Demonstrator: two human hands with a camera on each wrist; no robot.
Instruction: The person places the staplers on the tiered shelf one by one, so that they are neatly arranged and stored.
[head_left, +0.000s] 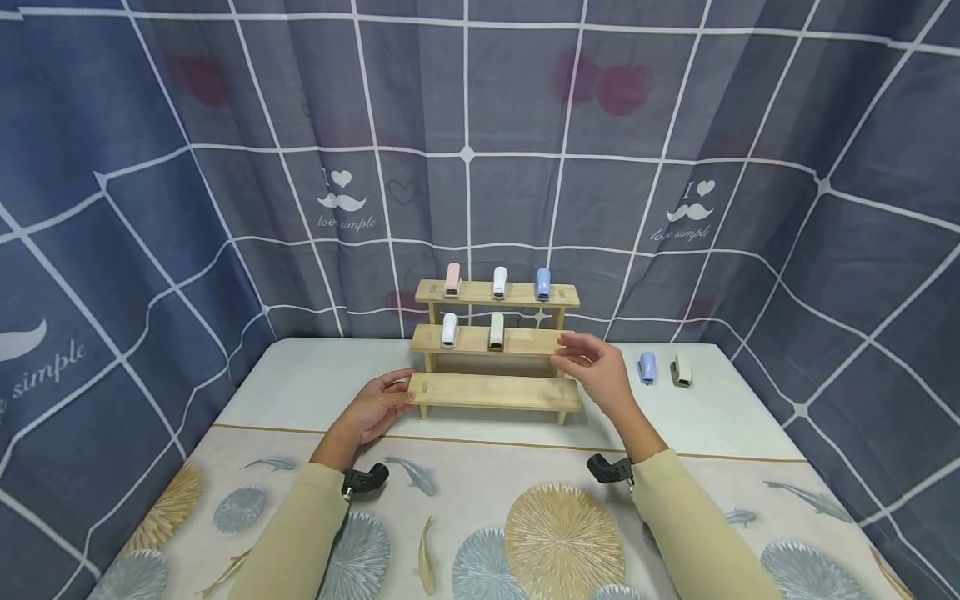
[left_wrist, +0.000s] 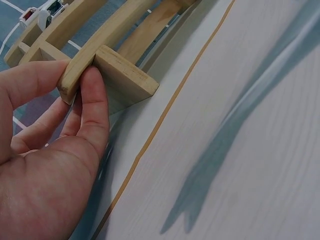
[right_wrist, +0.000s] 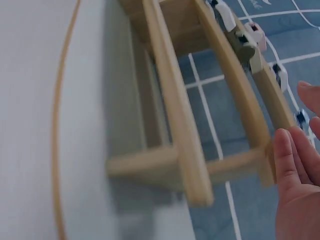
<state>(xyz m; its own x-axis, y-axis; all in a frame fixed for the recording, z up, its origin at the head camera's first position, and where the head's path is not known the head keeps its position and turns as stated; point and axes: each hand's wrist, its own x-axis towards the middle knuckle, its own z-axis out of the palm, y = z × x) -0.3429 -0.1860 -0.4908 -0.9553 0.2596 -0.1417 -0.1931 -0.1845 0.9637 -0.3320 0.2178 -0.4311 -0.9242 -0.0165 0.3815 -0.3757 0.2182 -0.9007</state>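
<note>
A three-tier wooden stand (head_left: 495,392) stands on the table. On its top tier sit a pink mini stapler (head_left: 452,280), a white one and a blue mini stapler (head_left: 543,284). The middle tier carries another white mini stapler (head_left: 449,330) and a cream one (head_left: 497,331); nothing lies on the bottom tier. My left hand (head_left: 377,406) pinches the left end of the bottom board (left_wrist: 82,62) between thumb and fingers. At the right end of the middle tier, my right hand (head_left: 596,372) touches the wood with fairly straight fingertips (right_wrist: 285,150), holding nothing.
To the right of the stand, a blue mini stapler (head_left: 647,367) and a cream mini stapler (head_left: 681,370) lie on the white tabletop (head_left: 315,375). A patterned cloth (head_left: 420,533) covers the near part. Dark checked curtains (head_left: 510,200) hang behind and at both sides.
</note>
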